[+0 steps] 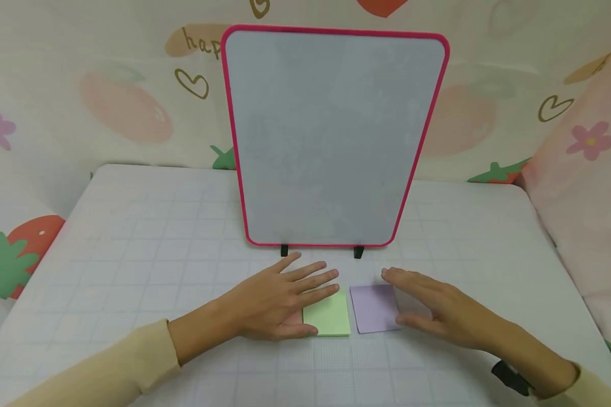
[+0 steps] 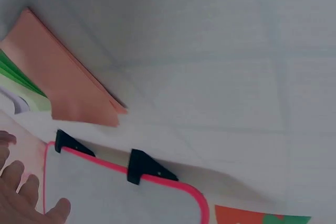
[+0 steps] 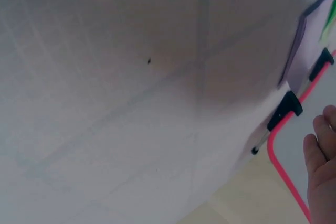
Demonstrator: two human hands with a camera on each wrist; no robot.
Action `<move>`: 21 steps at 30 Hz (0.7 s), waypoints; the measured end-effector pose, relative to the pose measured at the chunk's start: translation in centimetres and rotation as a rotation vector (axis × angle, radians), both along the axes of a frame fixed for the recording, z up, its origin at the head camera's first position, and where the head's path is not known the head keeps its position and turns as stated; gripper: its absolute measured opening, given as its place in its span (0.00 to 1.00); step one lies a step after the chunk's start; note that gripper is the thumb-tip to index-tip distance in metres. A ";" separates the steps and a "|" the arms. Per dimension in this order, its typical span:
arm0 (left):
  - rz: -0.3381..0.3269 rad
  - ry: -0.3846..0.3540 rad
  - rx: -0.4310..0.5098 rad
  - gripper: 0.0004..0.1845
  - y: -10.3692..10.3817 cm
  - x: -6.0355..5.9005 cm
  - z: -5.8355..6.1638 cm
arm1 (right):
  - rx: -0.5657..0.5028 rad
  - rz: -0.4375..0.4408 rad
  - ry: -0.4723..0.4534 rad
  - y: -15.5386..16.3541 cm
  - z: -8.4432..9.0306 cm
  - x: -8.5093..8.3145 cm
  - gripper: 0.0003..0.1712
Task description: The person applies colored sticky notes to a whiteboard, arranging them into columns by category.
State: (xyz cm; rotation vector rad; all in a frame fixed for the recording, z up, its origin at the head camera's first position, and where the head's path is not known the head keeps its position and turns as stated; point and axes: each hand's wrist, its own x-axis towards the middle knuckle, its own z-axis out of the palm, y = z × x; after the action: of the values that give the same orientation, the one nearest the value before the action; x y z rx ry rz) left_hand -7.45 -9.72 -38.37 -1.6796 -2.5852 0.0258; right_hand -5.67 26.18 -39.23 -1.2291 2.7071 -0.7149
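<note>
Evidently, the fingers of the left hand (image 1: 280, 299) are straight and fanned apart, with the thumb toward the near side, and they grip nothing. Those of the right hand (image 1: 445, 314) lie nearly straight and close together, the thumb standing away from them on the near side, with nothing clamped between. Under the left hand sits the pink note pad (image 2: 65, 72), mostly covered in the head view, and just right of it lies the light green note pad (image 1: 328, 317), its far left part hidden by the spread fingers. The purple note pad (image 1: 374, 310) is next in the row, a narrow gap to the right of the green one, with the right thumb's tip at its right edge; whether either hand touches paper cannot be told. Round the right wrist runs a black strap (image 1: 511, 377), and both arms wear cream sleeves (image 1: 155, 353). Beyond the pads, on the far side, a whiteboard (image 1: 331, 141) with a pinkish-red frame stands upright on black feet (image 1: 358, 252). All rest on a white table (image 1: 132, 254) with a faint grid, and behind hangs a curtain (image 1: 127, 45) printed with strawberries, hearts and flowers.
</note>
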 end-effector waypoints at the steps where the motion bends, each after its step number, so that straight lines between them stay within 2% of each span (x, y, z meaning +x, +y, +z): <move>1: -0.005 -0.003 -0.009 0.38 0.3 0.1 -0.1 | -0.001 0.003 -0.003 -0.1 -0.1 0.1 0.40; 9: -0.056 -0.081 -0.078 0.38 2.2 1.0 -0.6 | 0.010 0.022 -0.048 -0.6 -0.5 0.5 0.37; 17: -0.095 -0.144 -0.070 0.38 3.6 1.5 -1.4 | 0.011 0.058 -0.021 -0.7 -0.8 0.3 0.34; 21: -0.096 -0.148 -0.084 0.37 4.0 1.6 -1.7 | 0.023 0.065 -0.012 -0.6 -1.1 0.2 0.33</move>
State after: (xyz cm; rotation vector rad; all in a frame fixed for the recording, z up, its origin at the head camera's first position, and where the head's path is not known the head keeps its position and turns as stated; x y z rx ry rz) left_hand -5.87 -5.74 -40.08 -1.9013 -2.6378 0.0055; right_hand -5.44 25.54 -40.36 -1.2965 2.6454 -0.6791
